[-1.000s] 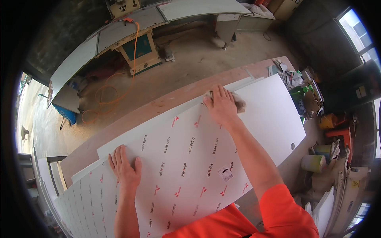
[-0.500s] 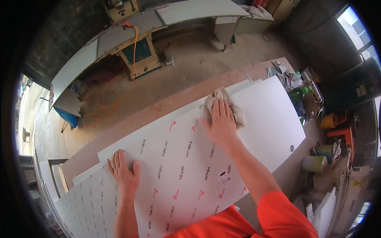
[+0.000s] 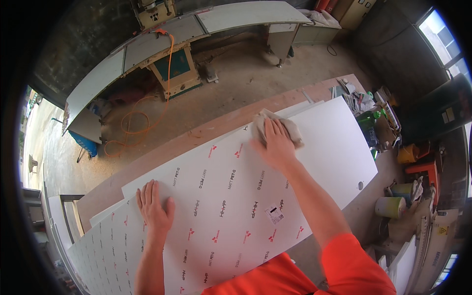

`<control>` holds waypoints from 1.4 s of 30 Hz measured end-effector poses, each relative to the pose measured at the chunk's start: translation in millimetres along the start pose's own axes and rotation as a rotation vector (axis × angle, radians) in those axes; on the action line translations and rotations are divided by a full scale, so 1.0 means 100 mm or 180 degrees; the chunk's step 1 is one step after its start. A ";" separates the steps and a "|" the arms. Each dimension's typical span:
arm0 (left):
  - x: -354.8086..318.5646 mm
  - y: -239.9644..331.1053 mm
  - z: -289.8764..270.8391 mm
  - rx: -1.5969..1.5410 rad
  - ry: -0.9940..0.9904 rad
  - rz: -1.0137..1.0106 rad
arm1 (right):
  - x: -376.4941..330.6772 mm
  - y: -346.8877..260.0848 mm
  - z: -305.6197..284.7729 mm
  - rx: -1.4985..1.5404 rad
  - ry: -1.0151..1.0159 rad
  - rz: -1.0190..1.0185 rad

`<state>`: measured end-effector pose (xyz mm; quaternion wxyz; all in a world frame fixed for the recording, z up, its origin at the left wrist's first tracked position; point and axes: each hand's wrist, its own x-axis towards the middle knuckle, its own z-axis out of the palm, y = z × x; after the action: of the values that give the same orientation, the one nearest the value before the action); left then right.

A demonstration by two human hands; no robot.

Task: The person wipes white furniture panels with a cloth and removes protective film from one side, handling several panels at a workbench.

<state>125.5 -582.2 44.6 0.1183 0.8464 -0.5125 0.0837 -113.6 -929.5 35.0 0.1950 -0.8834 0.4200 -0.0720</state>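
A long white panel (image 3: 339, 142) lies slantwise in front of me. Film printed with black and red marks (image 3: 216, 216) covers its left and middle parts, while the right part is plain white. My right hand (image 3: 278, 145) presses a crumpled beige cloth (image 3: 293, 132) onto the panel near its far edge, where the printed area meets the plain one. Toward the panel's left far edge, my left hand (image 3: 156, 209) rests flat with its thumb apart, holding nothing. A small printed label (image 3: 274, 214) sits below my right forearm. There is a round hole (image 3: 360, 185) near the panel's right corner.
Other white sheets (image 3: 129, 189) show beneath, on a brownish board (image 3: 196, 132). Bottles (image 3: 368, 118) and clutter crowd its right end, near paint buckets (image 3: 390, 207) and an orange stool (image 3: 427, 169). Across the floor stands a long bench (image 3: 246, 17) with an orange hose (image 3: 169, 64).
My right hand and the cloth have shifted slightly, and the cloth's lower part has bunched up. My left hand has slid a little toward the far edge. The view has moved a bit.
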 end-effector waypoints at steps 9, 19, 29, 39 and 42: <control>-0.02 0.02 0.02 -0.0076 -0.0062 -0.0372 | -2.49 0.77 -0.49 -0.0044 0.0188 0.0731; -0.18 -0.03 0.06 0.0040 -0.0032 -0.0504 | -1.95 0.55 -0.83 0.1499 0.0903 0.0631; -0.27 0.02 0.09 -0.0233 0.0626 -0.0650 | -0.32 -0.45 0.27 -0.0605 0.0166 -0.1142; -2.68 -1.05 -0.79 0.0026 0.1873 -0.2430 | -0.94 -2.98 1.37 -0.0196 -0.0664 -0.2353; -5.03 -1.87 -1.05 0.0785 0.2635 -0.3486 | -1.02 -2.72 1.37 -0.0324 -0.0268 -0.2160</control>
<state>57.5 -41.7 -8.3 0.2321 0.8887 0.0885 0.3853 54.9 -656.7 23.6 0.1329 -0.9835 0.0970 -0.0752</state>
